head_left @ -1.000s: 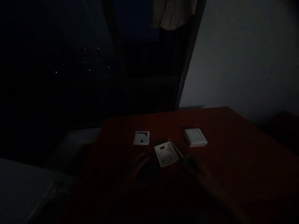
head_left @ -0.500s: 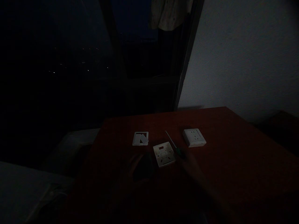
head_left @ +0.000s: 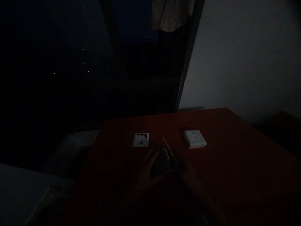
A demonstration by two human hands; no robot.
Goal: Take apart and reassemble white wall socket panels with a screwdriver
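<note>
My left hand is closed around a dark, squarish piece, which looks like the back of a switch or socket panel. A thin white edge shows along its right side; whether it belongs to the piece or to the shallow white back box seen earlier, I cannot tell. My right hand grips a screwdriver by its green handle, its thin shaft pointing up and to the left. The screwdriver lies just right of the dark piece. Deep shadow hides most finger detail.
A white socket on its box sits at the right of the reddish-brown table. Toward the left lies a white cover frame with flat white pieces on it. Behind are a dark window and a pale wall.
My left hand has brought the dark piece right, to where the open white back box was visible; the box is now mostly or wholly hidden. The screwdriver has shifted slightly left and toward me.
</note>
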